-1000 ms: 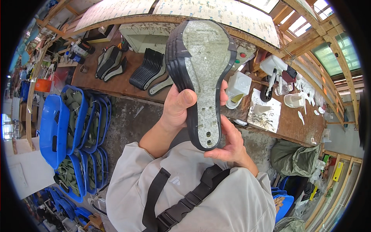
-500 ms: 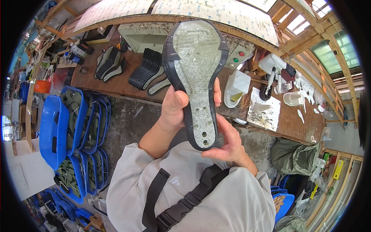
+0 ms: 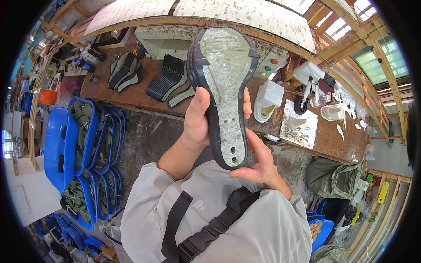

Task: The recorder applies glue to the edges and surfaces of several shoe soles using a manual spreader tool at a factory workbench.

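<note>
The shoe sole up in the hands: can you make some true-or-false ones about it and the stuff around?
1. Both hands hold the shoe sole. True.
2. The sole's rim is red. False: it is black, with a grey inner face.
3. The blue crates are on the person's left. True.
4. The left hand rests on the workbench. False: it grips the sole's side.
5. The right hand supports the sole's lower, narrow end. True.

black rubber shoe sole (image 3: 224,94) stood before wooden workbench (image 3: 131,94); stacked black soles (image 3: 165,78) behind-left | blue plastic crates (image 3: 74,144) lay left | white plastic jug (image 3: 268,100) right
</note>
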{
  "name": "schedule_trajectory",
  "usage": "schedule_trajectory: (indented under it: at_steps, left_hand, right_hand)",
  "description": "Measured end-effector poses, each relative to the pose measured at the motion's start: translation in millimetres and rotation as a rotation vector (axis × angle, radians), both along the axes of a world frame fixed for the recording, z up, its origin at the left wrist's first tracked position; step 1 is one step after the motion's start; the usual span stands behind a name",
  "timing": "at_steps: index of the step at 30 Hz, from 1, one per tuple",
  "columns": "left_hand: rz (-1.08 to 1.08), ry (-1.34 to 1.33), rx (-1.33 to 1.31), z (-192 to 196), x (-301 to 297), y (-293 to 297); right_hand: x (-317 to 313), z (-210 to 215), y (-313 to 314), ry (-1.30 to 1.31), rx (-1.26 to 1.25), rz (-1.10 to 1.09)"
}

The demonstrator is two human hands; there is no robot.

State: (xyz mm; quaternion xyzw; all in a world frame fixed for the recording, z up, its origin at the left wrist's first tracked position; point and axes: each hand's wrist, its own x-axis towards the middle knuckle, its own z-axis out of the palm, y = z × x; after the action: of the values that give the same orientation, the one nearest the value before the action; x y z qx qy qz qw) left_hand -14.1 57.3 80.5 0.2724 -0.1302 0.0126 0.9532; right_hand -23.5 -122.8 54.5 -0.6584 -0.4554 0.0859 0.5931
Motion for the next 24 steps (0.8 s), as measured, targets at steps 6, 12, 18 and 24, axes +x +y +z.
schedule_trajectory:
  at_steps: [6,12,18,24]
  left_hand:
    - [0.020,0.015,-0.018,1.0,-0.9,-0.7]
    - [0.035,0.040,-0.040,0.8,-1.0,-2.4]
    - [0.047,0.032,-0.003,-1.6,2.0,-2.2]
    - [0.044,0.072,0.004,-1.3,8.7,-5.7]
  right_hand:
    - [0.4,1.8,1.0,0.005,0.003,0.000]
    - [0.6,-1.1,0.6,0.000,0.012,-0.009]
    - [2.3,-5.2,-0.1,-0.001,0.034,-0.011]
    - [7.7,-3.7,-2.9,-0.007,0.020,-0.015]
